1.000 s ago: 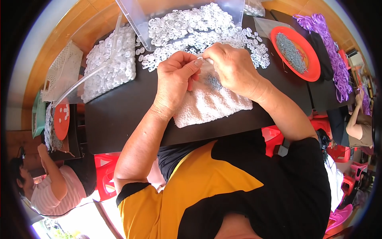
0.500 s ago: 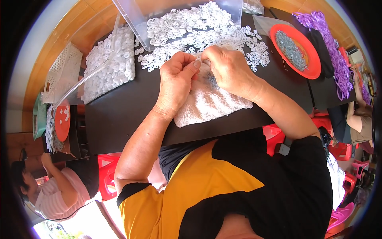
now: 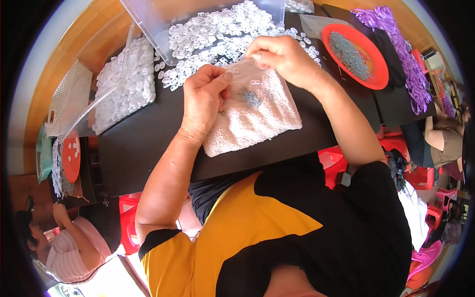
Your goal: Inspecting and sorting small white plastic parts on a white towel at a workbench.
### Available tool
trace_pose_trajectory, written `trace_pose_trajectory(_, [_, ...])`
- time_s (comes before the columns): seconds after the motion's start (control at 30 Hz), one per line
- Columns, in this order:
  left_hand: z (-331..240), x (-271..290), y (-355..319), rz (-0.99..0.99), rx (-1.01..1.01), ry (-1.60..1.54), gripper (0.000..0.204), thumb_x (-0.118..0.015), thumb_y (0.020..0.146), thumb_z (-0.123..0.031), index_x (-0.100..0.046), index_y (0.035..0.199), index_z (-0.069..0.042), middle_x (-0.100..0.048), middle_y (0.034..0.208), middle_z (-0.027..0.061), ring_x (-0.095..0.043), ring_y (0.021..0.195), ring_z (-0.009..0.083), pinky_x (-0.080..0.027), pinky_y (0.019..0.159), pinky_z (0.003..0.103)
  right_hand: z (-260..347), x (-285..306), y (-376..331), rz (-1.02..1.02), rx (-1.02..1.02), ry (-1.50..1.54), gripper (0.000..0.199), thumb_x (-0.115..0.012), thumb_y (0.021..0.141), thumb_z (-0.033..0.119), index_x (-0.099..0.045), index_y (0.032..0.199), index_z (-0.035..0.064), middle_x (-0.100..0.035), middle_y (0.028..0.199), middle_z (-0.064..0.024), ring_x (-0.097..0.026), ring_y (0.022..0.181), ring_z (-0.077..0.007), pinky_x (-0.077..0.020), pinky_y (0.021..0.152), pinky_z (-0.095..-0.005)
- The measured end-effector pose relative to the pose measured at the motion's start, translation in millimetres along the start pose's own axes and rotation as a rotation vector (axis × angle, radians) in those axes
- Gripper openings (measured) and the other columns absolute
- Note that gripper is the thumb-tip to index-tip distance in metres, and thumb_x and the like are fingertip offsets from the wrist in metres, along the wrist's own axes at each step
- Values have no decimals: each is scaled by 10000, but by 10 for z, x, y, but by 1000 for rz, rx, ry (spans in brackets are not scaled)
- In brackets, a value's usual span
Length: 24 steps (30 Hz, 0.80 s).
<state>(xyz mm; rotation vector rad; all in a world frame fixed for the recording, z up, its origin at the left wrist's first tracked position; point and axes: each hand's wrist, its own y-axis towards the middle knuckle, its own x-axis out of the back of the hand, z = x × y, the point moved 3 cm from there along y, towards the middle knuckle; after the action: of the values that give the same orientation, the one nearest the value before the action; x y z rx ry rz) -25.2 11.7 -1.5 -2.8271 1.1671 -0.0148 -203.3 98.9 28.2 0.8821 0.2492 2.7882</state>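
My left hand [image 3: 205, 96] is closed in a pinch over the left side of a pale towel [image 3: 272, 119]. A small white plastic piece [image 3: 233, 71] shows at its thumb tip. Beyond the towel's far edge, my right hand [image 3: 282, 57] has its thumb and fingers pressed together; what they hold, if anything, is too small to make out. On the towel lie a little heap of thin grey metal pins [image 3: 251, 99] and one loose white plastic piece [image 3: 255, 82]. Many similar white pieces [image 3: 198, 54] are spread on the dark table past both hands.
A clear plastic bin [image 3: 148, 29] on its side spills white pieces. Left of it sits a bag of white pieces [image 3: 126, 74]. A red plate [image 3: 378, 74] of metal pins and purple ribbon [image 3: 410, 74] lie right. Another person [image 3: 74, 242] sits at far left.
My right hand has drawn away from the left, up toward the far side, uncovering the pin heap and a white piece on the towel. The whole view has shifted slightly.
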Motion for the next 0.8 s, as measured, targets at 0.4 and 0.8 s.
trace_pose_trajectory(0.4, [-11,-10,0,-24,-3,-54,122,-624,893,-101,-627,869,18,-584,655,33,-449,478,60,-343,432,208,-52,-43,-53,-69,51,-864,66,-620,826,120,-646,830,60,-618,829,-101,-644,767,-297,-513,701,-426])
trace_pose_trajectory(0.8, [-91,12,-49,-56,-76,-146,94,-654,863,-83,-638,858,10,-603,657,41,-454,480,60,-342,431,203,53,-93,-19,-162,169,-572,82,-663,806,108,-634,851,47,-637,830,-67,-629,721,-230,-493,655,-378])
